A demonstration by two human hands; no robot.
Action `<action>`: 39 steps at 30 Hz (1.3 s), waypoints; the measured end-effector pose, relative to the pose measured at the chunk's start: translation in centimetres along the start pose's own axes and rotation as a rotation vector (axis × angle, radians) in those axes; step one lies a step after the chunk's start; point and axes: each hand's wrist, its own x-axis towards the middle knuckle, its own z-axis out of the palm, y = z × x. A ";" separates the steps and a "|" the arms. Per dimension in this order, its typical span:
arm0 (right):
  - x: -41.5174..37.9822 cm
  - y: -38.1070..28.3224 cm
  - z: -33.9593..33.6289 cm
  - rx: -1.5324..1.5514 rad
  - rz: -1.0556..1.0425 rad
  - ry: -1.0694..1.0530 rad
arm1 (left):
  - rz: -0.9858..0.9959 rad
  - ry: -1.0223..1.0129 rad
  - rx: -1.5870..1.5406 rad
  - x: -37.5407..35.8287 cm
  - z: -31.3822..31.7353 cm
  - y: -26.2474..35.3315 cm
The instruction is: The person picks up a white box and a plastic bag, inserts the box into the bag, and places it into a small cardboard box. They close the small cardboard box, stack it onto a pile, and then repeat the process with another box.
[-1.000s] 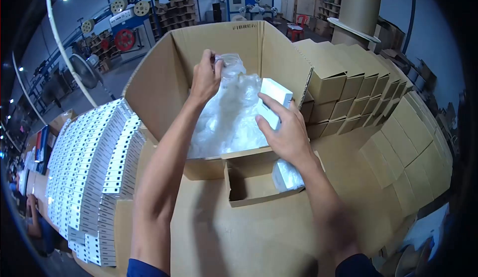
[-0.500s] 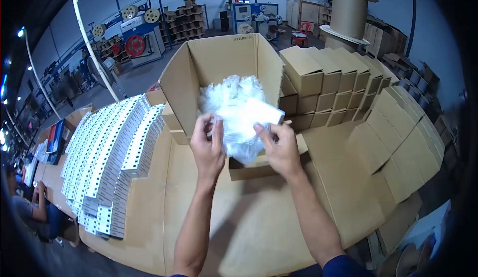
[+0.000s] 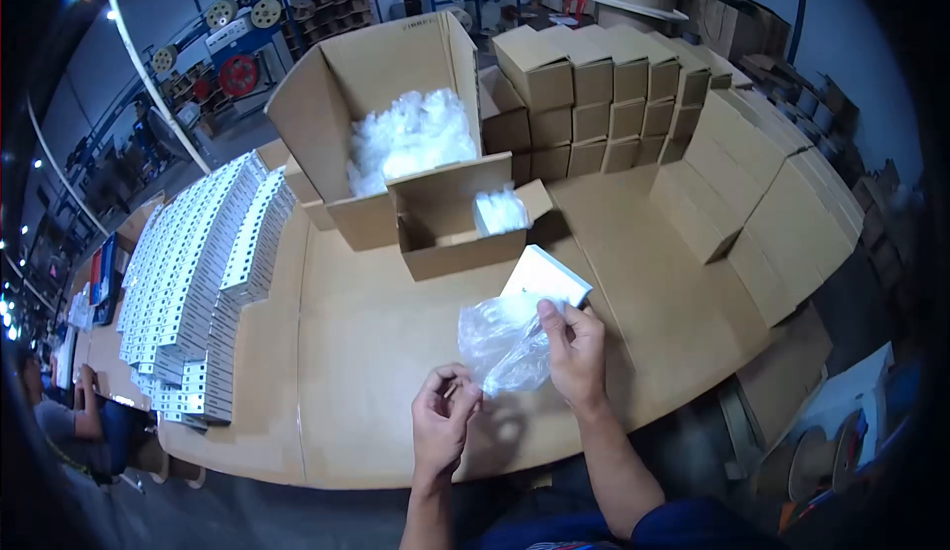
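Note:
A thin clear plastic bag [image 3: 503, 340] stretches between my two hands, low over the table. My right hand [image 3: 577, 352] grips a white flat box [image 3: 544, 275] together with the bag's upper side, thumb on top. The fingers of my left hand [image 3: 445, 414] pinch the bag's lower end. Beyond them stands an open small cardboard box [image 3: 460, 256], with a plastic-wrapped white item [image 3: 501, 212] inside at its right end. Behind it, a large open carton [image 3: 341, 105] holds a heap of clear plastic bags [image 3: 416, 135].
Stacked white boxes [image 3: 188, 283] fill the table's left side. Rows of closed cardboard boxes [image 3: 594, 85] stand at the back right, and folded cardboard boxes [image 3: 762, 214] line the right edge. Another person [image 3: 84, 407] sits at far left.
My hands have come back from the large carton toward me, bringing the white box and one bag. The view has tilted down, and the small cardboard box now shows fully.

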 end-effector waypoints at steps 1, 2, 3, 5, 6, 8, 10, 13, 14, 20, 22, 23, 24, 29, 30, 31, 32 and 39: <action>-0.6 -0.3 -0.5 -0.047 0.002 -0.027 | -0.005 -0.006 -0.137 -0.6 0.7 0.7; -1.1 -0.6 -0.9 -0.095 0.001 -0.058 | 0.029 -0.016 -0.072 -0.6 1.0 0.6; -1.6 -0.8 -0.7 -0.027 0.002 -0.056 | 0.064 -0.024 -0.009 -0.5 1.2 0.3; -2.5 -1.1 -1.1 -0.158 -0.104 -0.093 | -0.062 -0.069 0.020 -0.9 0.4 -0.4; -2.5 -1.2 -1.2 -0.223 -0.164 -0.102 | -0.036 -0.067 -0.029 -1.1 0.9 -0.1; -2.7 -0.7 -1.5 -0.283 -0.224 -0.030 | 0.006 -0.067 -0.125 -1.5 2.5 0.9; -2.9 -1.2 -2.3 -0.293 -0.170 -0.043 | 0.073 -0.049 0.182 -1.3 2.7 0.0; -3.9 0.0 -3.0 -0.151 -0.082 -0.173 | 0.158 0.080 0.348 -1.5 4.2 -0.9; -4.6 0.7 -3.6 -0.088 -0.089 -0.212 | 0.186 0.124 0.326 -1.5 4.5 -1.3; -6.7 1.9 -5.8 0.011 0.093 -0.465 | 0.319 0.268 0.331 -0.5 3.8 -1.5; -6.8 2.7 -6.6 0.000 0.051 -0.507 | 0.346 0.284 0.370 -0.5 3.4 -1.9; -6.9 2.8 -6.5 0.047 0.082 -0.516 | 0.360 0.292 0.343 -0.6 3.4 -2.4; -7.0 2.9 -6.4 0.048 0.105 -0.496 | 0.373 0.296 0.315 -0.6 3.5 -2.7; -7.6 3.4 -5.0 0.118 0.152 -0.327 | 0.219 0.194 0.440 -2.2 2.5 -3.7; -7.7 3.1 -4.8 0.111 0.164 -0.304 | 0.225 0.223 0.396 -2.0 1.8 -4.2; -7.8 3.0 -4.5 0.081 0.134 -0.264 | 0.231 0.251 0.352 -1.8 1.2 -4.6; -7.8 2.9 -4.1 0.051 0.104 -0.222 | 0.238 0.277 0.307 -1.5 0.7 -4.6; -7.8 1.4 -3.7 -0.199 0.069 -0.177 | 0.922 0.095 1.087 -1.7 2.3 0.7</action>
